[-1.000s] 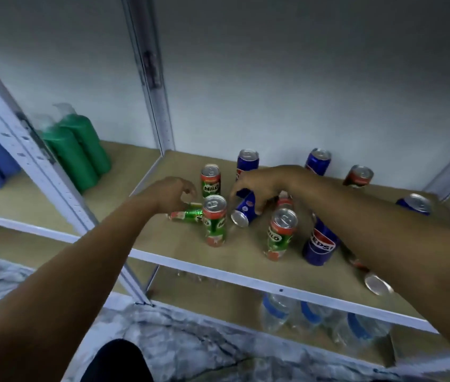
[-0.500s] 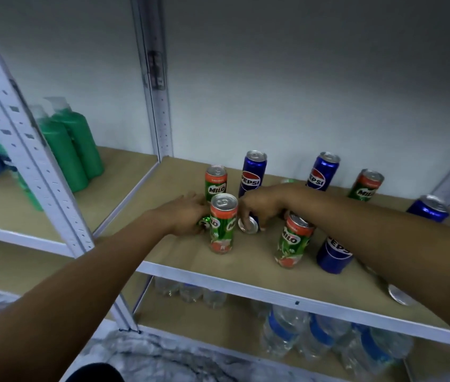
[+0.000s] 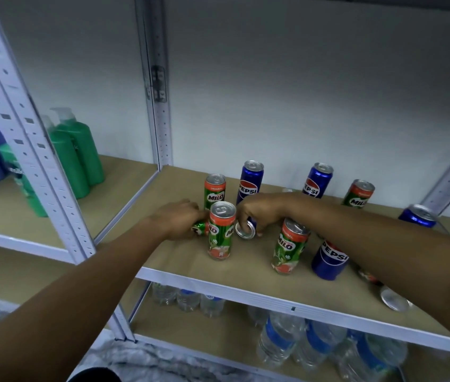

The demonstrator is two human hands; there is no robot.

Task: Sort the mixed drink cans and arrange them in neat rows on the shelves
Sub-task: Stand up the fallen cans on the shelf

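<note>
Both hands have settled lower onto the fallen cans since a second ago, and the view has drawn nearer the shelf (image 3: 246, 274); the left hand (image 3: 175, 220) now curls round a green Milo can lying on its side (image 3: 201, 228), half hidden behind the upright Milo can (image 3: 220, 230) at the front; the right hand (image 3: 259, 213) grips a toppled blue Pepsi can (image 3: 246, 228) whose silver end faces the camera; other cans stand scattered and unsorted, a Milo (image 3: 214, 191) and a Pepsi (image 3: 250, 181) behind the hands, a Milo (image 3: 288, 245) and a Pepsi (image 3: 330, 257) toward the right; to do this step well, I judge each can should be lifted clear before it is turned upright, since swinging either one low would likely knock the front Milo can just beside both hands; set each by its own kind, starting a row from the back.
</note>
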